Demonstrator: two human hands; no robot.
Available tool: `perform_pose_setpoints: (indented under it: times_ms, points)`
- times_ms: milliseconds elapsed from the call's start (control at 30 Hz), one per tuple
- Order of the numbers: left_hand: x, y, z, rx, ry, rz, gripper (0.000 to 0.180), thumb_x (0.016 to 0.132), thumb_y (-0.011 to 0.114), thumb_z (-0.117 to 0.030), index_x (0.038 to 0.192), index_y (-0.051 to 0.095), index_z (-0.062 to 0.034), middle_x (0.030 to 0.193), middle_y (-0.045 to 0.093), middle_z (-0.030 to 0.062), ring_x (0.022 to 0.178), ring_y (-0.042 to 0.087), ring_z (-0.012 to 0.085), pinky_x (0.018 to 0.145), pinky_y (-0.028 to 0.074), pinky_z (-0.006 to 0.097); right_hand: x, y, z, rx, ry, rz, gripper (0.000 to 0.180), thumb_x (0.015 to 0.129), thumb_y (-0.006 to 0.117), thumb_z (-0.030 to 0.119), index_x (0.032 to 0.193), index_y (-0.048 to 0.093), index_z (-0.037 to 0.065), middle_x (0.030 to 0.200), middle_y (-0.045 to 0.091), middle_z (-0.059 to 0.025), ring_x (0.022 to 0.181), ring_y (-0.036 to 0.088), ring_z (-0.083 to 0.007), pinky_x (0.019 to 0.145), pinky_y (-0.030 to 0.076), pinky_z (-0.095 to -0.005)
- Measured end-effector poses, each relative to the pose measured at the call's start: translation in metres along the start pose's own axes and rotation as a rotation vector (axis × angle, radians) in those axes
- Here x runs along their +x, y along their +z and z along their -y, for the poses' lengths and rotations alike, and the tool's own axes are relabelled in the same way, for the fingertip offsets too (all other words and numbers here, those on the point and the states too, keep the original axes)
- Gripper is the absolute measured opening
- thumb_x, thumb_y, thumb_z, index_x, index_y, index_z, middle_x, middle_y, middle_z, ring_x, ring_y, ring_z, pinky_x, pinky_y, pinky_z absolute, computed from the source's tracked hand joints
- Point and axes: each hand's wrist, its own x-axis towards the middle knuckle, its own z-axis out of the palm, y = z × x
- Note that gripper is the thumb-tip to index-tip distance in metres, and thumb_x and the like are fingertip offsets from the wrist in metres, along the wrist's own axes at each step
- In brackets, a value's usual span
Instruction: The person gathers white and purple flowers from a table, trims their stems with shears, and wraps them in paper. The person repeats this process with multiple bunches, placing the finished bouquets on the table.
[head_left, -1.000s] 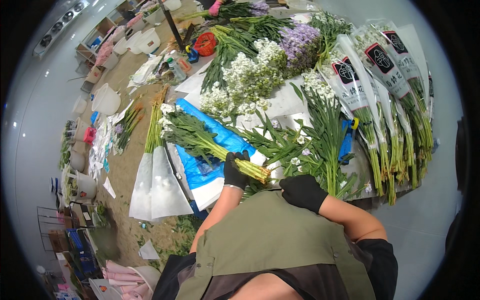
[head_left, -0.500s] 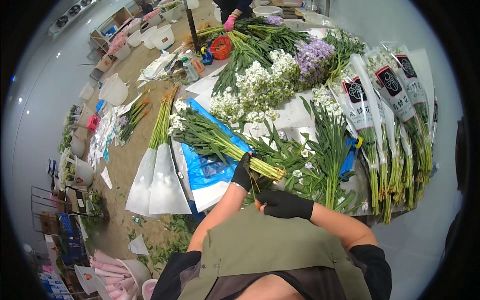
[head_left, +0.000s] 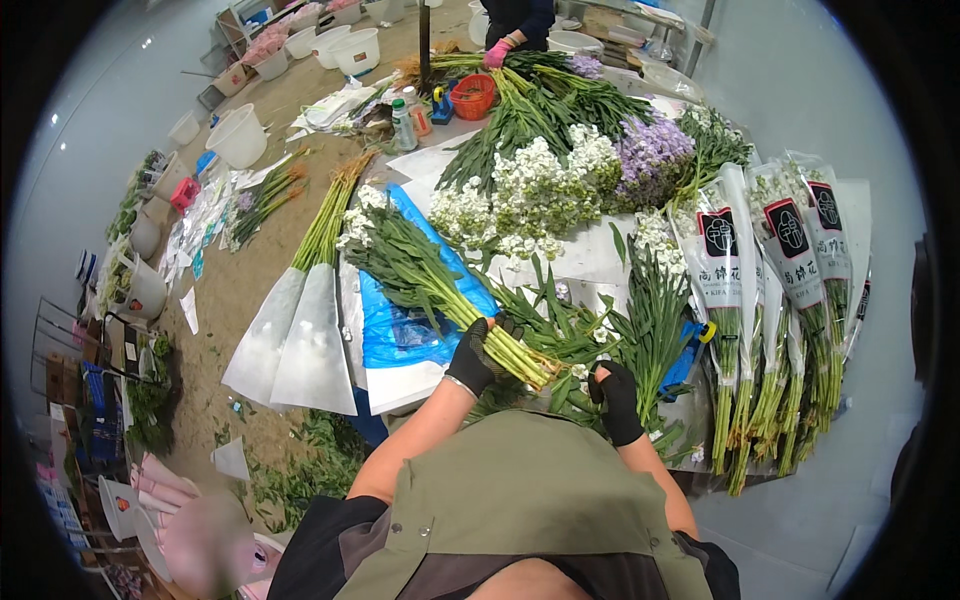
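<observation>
Around the stems of a bunch of white stock flowers (head_left: 405, 265), my left hand (head_left: 476, 358) is closed in a dark glove. The flower heads point to the far left, and the bare cut ends lie toward my right hand. My right hand (head_left: 618, 402), also gloved in black, is curled shut just right of those cut ends, apart from them. Whether anything thin is pinched in it is hidden. Beneath the bunch lies blue plastic sheeting (head_left: 385, 345). Loose leafy stems (head_left: 655, 330) lie just beyond my right hand.
Wrapped bouquets (head_left: 790, 300) line the table's right side. Piles of white flowers (head_left: 545, 190) and purple flowers (head_left: 650, 155) lie ahead. A red basket (head_left: 472, 98) stands near a co-worker's pink-gloved hand (head_left: 497, 52). Paper-wrapped stems (head_left: 310, 320) lie at the left.
My right hand has moved right, away from beneath the stems where it was pinching close to them. My left hand still grips the bunch, which now tilts more toward me.
</observation>
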Motion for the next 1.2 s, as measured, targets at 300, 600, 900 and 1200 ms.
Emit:
perform_pose_setpoints:
  times_ms: [300, 600, 900, 1200]
  points:
    - [-0.013, 0.017, -0.019, 0.118, 0.011, 0.212, 0.016, 0.083, 0.058, -0.019, 0.093, 0.059, -0.0071, 0.095, 0.062, 0.0095, 0.103, 0.057, 0.0300, 0.096, 0.043, 0.046, -0.022, 0.014, 0.059, 0.239, -0.185, -0.311, 0.035, 0.088, 0.049, 0.021, 0.062, 0.030, 0.010, 0.059, 0.025, 0.0027, 0.050, 0.027, -0.0092, 0.047, 0.022, -0.0278]
    - [-0.004, 0.004, -0.037, 0.031, 0.081, 0.545, 0.023, 0.089, 0.052, -0.030, 0.090, 0.056, -0.0081, 0.088, 0.061, 0.0089, 0.085, 0.059, 0.0265, 0.082, 0.048, 0.044, -0.027, -0.026, 0.088, 0.563, -0.212, -0.637, 0.025, 0.090, 0.051, 0.025, 0.070, 0.041, 0.013, 0.066, 0.035, 0.0039, 0.057, 0.034, -0.0088, 0.053, 0.028, -0.0263]
    - [0.006, 0.002, -0.005, 0.226, 0.036, 0.057, 0.018, 0.089, 0.053, -0.027, 0.084, 0.058, -0.0107, 0.083, 0.062, 0.0115, 0.082, 0.058, 0.0315, 0.084, 0.046, 0.050, -0.016, -0.066, 0.032, -1.135, -0.074, -0.120, 0.026, 0.078, 0.063, 0.012, 0.104, 0.062, 0.007, 0.103, 0.063, -0.0127, 0.093, 0.061, -0.0308, 0.077, 0.049, -0.0360]
    - [0.046, -0.095, 0.002, 0.146, -0.279, 0.042, 0.016, 0.091, 0.052, -0.028, 0.086, 0.056, -0.0133, 0.083, 0.059, 0.0079, 0.077, 0.056, 0.0284, 0.077, 0.047, 0.045, -0.026, 0.021, 0.231, 0.163, -0.663, -0.080, 0.012, 0.084, 0.056, 0.012, 0.095, 0.057, 0.005, 0.072, 0.052, -0.0008, 0.059, 0.046, -0.0075, 0.053, 0.038, -0.0247]
